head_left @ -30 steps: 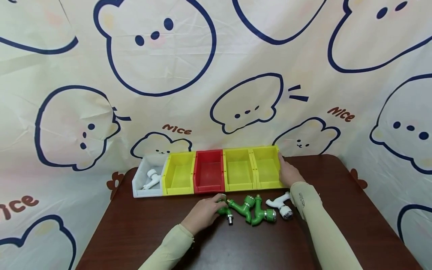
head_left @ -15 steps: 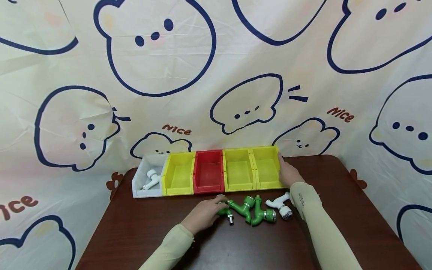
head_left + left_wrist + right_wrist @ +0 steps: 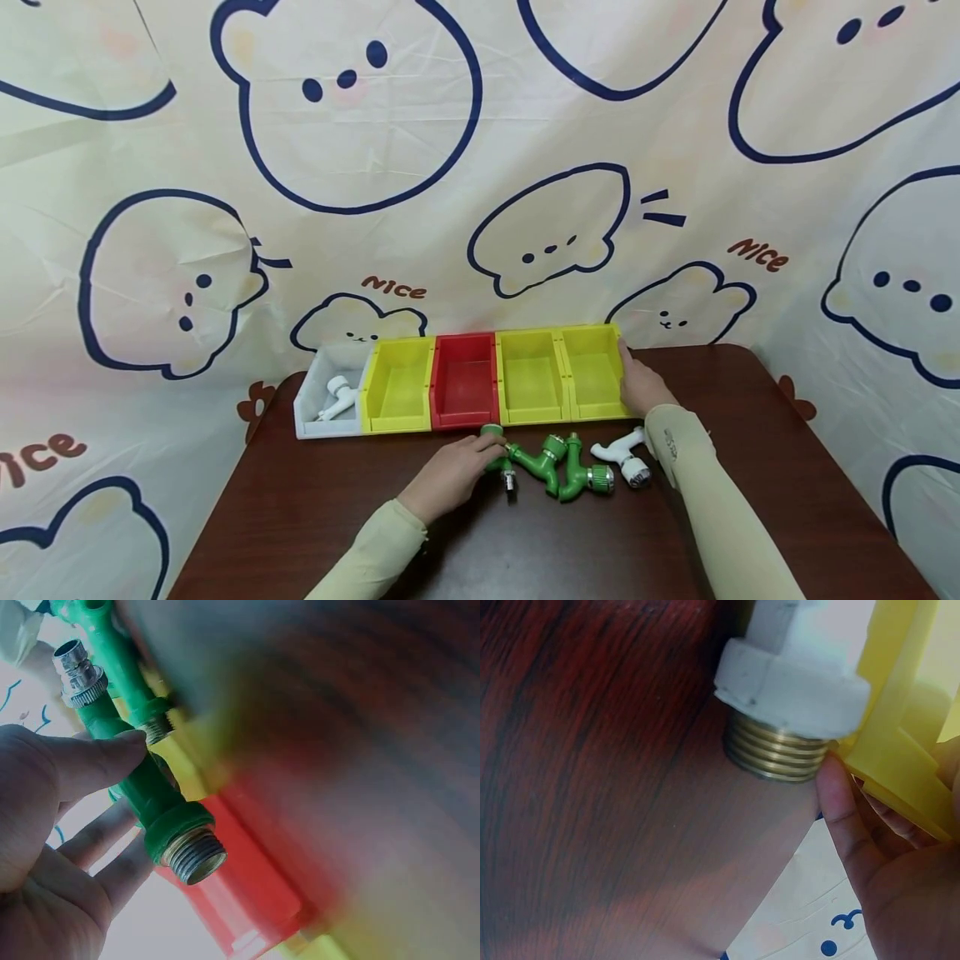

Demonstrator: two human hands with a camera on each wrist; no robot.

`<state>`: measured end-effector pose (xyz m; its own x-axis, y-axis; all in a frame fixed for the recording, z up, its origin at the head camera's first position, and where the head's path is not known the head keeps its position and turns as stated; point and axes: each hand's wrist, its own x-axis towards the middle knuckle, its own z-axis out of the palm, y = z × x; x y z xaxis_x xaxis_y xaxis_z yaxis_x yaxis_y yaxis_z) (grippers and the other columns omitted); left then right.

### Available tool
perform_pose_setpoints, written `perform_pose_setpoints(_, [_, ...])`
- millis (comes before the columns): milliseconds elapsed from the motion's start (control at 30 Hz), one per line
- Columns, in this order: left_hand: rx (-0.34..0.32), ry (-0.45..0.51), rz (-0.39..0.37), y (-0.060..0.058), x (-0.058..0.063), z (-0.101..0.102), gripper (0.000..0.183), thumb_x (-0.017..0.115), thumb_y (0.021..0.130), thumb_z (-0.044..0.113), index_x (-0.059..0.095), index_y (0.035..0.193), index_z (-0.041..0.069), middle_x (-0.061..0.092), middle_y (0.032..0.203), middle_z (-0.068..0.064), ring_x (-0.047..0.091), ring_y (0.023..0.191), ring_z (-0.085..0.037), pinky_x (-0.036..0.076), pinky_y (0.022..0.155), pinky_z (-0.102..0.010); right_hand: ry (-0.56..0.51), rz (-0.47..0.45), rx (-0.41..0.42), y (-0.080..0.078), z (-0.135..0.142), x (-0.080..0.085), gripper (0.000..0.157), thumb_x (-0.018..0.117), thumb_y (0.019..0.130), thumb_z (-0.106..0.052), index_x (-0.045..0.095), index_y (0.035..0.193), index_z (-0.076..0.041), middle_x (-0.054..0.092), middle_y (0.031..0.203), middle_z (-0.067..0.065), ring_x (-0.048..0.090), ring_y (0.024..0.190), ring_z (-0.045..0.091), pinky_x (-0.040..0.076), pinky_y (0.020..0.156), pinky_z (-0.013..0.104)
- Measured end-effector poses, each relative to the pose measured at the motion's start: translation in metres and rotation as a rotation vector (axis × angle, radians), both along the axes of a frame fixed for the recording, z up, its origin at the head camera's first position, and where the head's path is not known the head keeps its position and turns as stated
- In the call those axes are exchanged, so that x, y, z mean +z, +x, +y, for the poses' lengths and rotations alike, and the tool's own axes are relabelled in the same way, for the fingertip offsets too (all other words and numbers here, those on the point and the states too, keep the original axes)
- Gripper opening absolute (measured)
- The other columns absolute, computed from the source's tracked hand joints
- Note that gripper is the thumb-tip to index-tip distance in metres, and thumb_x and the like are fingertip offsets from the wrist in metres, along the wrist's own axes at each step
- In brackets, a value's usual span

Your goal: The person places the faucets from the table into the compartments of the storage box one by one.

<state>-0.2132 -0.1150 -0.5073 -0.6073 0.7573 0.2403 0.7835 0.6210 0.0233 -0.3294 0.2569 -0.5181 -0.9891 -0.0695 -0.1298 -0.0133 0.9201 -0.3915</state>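
Observation:
My left hand (image 3: 452, 477) pinches a green faucet (image 3: 161, 799) between thumb and fingers, just in front of the red bin (image 3: 465, 383). The left wrist view shows its threaded metal inlet and chrome spout tip; the fingers cover its middle. Right of it lie two more green faucets (image 3: 542, 462) (image 3: 581, 477) and a white faucet (image 3: 621, 452) with a chrome-ended knob. My right hand (image 3: 643, 388) holds the side wall of the rightmost yellow bin (image 3: 594, 375). In the right wrist view, the white faucet's brass thread (image 3: 776, 750) is close to those fingers.
A row of joined bins stands along the back of the brown table (image 3: 570, 550). The white bin (image 3: 327, 429) at the left end contains a white faucet (image 3: 340, 397). Two other yellow bins (image 3: 396, 387) (image 3: 532, 379) flank the red one. A printed curtain (image 3: 547, 125) hangs behind.
The green faucet in my left hand has shifted slightly, its knob now showing more and its spout tip a little higher. My right hand has stayed at the yellow bin.

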Motion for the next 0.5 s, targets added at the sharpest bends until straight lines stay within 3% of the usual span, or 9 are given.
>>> perform_pose_setpoints(233, [0.068, 0.094, -0.01, -0.004, 0.019, -0.002, 0.046, 0.081, 0.086, 0.003, 0.069, 0.129, 0.014, 0.065, 0.134, -0.003, 0.069, 0.113, -0.019, 0.062, 0.092, -0.035, 0.0, 0.001, 0.003, 0.001, 0.0, 0.004, 0.07, 0.036, 0.11, -0.009, -0.007, 0.166, -0.006, 0.052, 0.14, 0.032, 0.062, 0.098, 0.033, 0.053, 0.092, 0.053])
perform_pose_setpoints(500, [0.216, 0.197, 0.027, -0.018, 0.038, -0.014, 0.058, 0.087, 0.082, 0.006, 0.065, 0.134, 0.018, 0.061, 0.14, 0.0, 0.069, 0.114, -0.021, 0.061, 0.095, -0.035, 0.005, -0.006, 0.001, 0.001, -0.002, 0.005, 0.071, 0.037, 0.109, -0.009, -0.006, 0.166, -0.005, 0.053, 0.14, 0.033, 0.063, 0.097, 0.033, 0.054, 0.091, 0.053])
